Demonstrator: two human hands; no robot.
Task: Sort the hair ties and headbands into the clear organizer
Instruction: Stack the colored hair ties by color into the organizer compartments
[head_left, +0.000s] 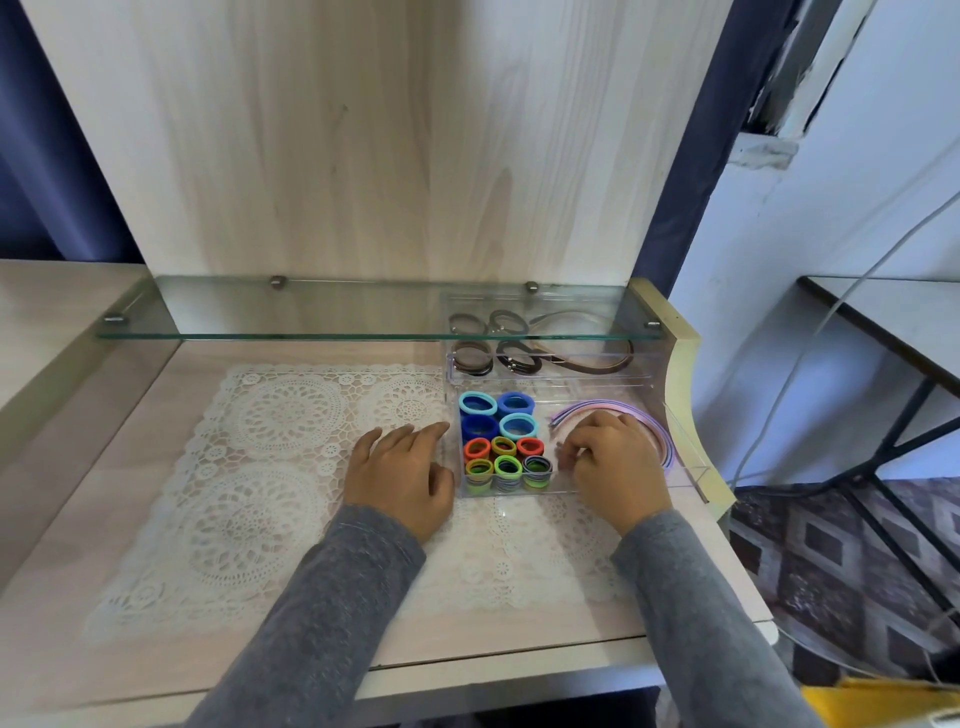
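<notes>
L sleeve (332, 597) and R sleeve (691, 597), grey, are seen nearest cam, crossing desk front edge (467, 660). L hand (400, 473) is laid flat on lace mat (270, 467), fingers straight, nothing held, index tip at left wall of organizer (519, 493). A wide stretch of mat is seen left of L hand. Organizer is set at desk's far right, just beside raised cream rim (691, 395). Glass shelf (363, 312) overhangs desk's back, low above back tray (644, 364).

Organizer left section is packed w/ hair ties (501, 441): blue ones behind, small mixed-colour ones in front. Pastel headbands (660, 431) are curved along right section. R hand (613, 467) is placed in that section, fingers curled down by headbands; grip can't be told. Dark ties (472, 358) and brown band (597, 364) are held in back tray.
</notes>
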